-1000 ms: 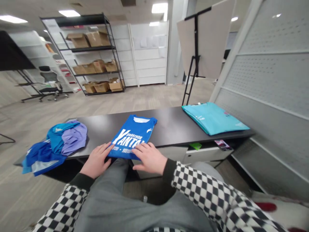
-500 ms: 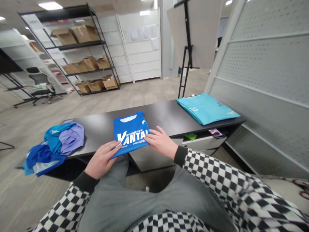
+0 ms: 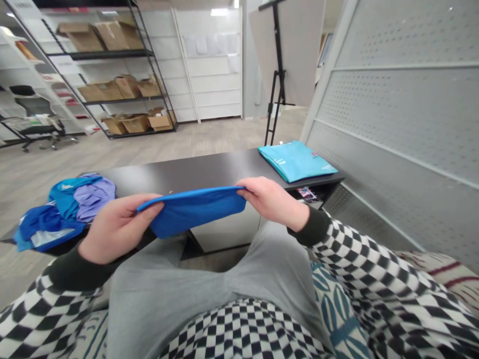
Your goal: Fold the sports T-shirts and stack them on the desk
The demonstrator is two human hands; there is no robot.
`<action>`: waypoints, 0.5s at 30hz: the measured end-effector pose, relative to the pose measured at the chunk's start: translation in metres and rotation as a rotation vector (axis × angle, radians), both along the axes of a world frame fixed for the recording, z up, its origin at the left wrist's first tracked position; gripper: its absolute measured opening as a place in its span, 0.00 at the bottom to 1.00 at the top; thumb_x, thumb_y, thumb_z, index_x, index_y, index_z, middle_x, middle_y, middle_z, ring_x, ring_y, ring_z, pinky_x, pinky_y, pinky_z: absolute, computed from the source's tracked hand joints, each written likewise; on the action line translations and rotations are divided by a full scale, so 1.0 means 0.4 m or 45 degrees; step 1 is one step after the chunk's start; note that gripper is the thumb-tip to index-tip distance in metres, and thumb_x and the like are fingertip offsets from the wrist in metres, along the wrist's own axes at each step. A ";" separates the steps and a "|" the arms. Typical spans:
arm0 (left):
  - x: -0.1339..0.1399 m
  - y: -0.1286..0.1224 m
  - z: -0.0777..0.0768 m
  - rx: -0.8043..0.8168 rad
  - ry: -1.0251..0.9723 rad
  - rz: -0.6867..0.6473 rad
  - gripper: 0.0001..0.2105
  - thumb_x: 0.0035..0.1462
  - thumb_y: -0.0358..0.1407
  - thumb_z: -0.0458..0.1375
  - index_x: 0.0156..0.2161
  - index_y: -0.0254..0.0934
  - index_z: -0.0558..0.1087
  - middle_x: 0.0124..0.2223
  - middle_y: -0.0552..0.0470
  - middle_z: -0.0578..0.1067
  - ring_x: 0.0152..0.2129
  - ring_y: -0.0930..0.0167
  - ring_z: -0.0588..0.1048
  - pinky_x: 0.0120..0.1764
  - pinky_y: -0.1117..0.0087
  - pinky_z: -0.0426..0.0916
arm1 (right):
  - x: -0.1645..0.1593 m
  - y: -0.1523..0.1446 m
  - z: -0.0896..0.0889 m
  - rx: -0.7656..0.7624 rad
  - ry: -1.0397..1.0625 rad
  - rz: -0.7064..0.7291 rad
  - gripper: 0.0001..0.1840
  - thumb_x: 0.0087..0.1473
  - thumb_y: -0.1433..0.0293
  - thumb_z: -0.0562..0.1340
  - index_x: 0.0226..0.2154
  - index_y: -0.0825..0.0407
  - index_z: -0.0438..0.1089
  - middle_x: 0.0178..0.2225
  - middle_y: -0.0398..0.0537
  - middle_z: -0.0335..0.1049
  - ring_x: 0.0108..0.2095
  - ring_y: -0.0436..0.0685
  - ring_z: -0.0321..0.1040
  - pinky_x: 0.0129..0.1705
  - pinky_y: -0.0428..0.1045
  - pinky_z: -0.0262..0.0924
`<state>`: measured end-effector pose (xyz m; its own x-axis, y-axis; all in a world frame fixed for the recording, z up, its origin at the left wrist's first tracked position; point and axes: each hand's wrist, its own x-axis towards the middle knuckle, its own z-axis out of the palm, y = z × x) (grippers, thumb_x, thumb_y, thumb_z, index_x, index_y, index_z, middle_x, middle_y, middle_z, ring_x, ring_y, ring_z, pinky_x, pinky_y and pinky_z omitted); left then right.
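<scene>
A folded blue T-shirt is held up off the table between my two hands, its plain underside turned toward me and its printed front out of sight. My left hand pinches one end of its upper edge between thumb and fingers. At the other end of that edge, my right hand grips the corner. The shirt hangs in front of the near edge of the dark table. Farther right on the table lies a neat stack of folded turquoise shirts.
Crumpled blue, teal and purple shirts hang over the table's left end. A phone-like item sits in the open shelf below the tabletop. A grey perforated panel rises at right, and an easel stands behind the table.
Both hands have lifted the folded blue T-shirt off the table and tilted it, so its white lettering no longer shows. My hands have moved farther apart, and the view has shifted.
</scene>
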<state>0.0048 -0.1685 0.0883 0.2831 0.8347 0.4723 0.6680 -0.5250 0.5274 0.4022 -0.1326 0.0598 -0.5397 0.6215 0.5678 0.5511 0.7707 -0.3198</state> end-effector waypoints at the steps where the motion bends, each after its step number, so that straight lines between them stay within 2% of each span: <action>1: 0.010 -0.012 0.019 -0.022 -0.069 0.023 0.14 0.70 0.48 0.66 0.47 0.40 0.86 0.41 0.54 0.88 0.34 0.67 0.82 0.42 0.67 0.81 | 0.009 -0.020 0.022 -0.038 0.052 0.005 0.14 0.81 0.63 0.58 0.55 0.50 0.77 0.47 0.50 0.83 0.46 0.60 0.78 0.52 0.52 0.66; 4: 0.044 -0.034 0.056 -0.153 -0.301 0.066 0.15 0.68 0.49 0.69 0.43 0.38 0.85 0.37 0.54 0.86 0.31 0.68 0.80 0.37 0.68 0.79 | 0.036 -0.066 0.081 -0.138 0.130 -0.043 0.13 0.78 0.60 0.62 0.56 0.50 0.75 0.42 0.46 0.82 0.40 0.57 0.76 0.45 0.49 0.66; 7: 0.075 -0.044 0.070 -0.412 -0.550 0.033 0.19 0.62 0.54 0.72 0.41 0.39 0.85 0.35 0.52 0.85 0.28 0.66 0.79 0.33 0.65 0.79 | 0.064 -0.098 0.124 -0.206 0.069 -0.063 0.12 0.76 0.58 0.65 0.48 0.50 0.76 0.34 0.42 0.78 0.33 0.55 0.72 0.39 0.48 0.61; 9: 0.091 -0.046 0.074 -0.605 -0.658 0.025 0.20 0.55 0.57 0.75 0.38 0.41 0.85 0.33 0.51 0.85 0.26 0.64 0.79 0.29 0.62 0.79 | 0.086 -0.115 0.142 -0.237 0.021 -0.034 0.12 0.76 0.59 0.66 0.44 0.50 0.77 0.33 0.43 0.77 0.32 0.55 0.71 0.38 0.49 0.60; 12: 0.111 -0.021 0.080 -0.826 -0.662 0.016 0.22 0.47 0.59 0.78 0.34 0.44 0.86 0.32 0.49 0.84 0.25 0.59 0.80 0.29 0.56 0.81 | 0.122 -0.119 0.151 -0.276 -0.016 0.003 0.12 0.76 0.59 0.65 0.43 0.50 0.77 0.33 0.44 0.77 0.33 0.55 0.71 0.38 0.49 0.60; 15: 0.146 0.070 0.100 -0.836 -0.503 -0.101 0.21 0.48 0.59 0.76 0.35 0.44 0.87 0.34 0.50 0.85 0.30 0.57 0.83 0.35 0.52 0.83 | 0.164 -0.060 0.163 -0.274 -0.068 -0.034 0.13 0.77 0.59 0.64 0.42 0.50 0.77 0.33 0.44 0.77 0.33 0.55 0.71 0.39 0.49 0.61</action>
<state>0.0632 -0.1404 0.1283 0.2674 0.9630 -0.0344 0.3385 -0.0604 0.9390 0.4677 -0.1567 0.1248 -0.5474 0.7395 0.3919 0.5907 0.6731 -0.4450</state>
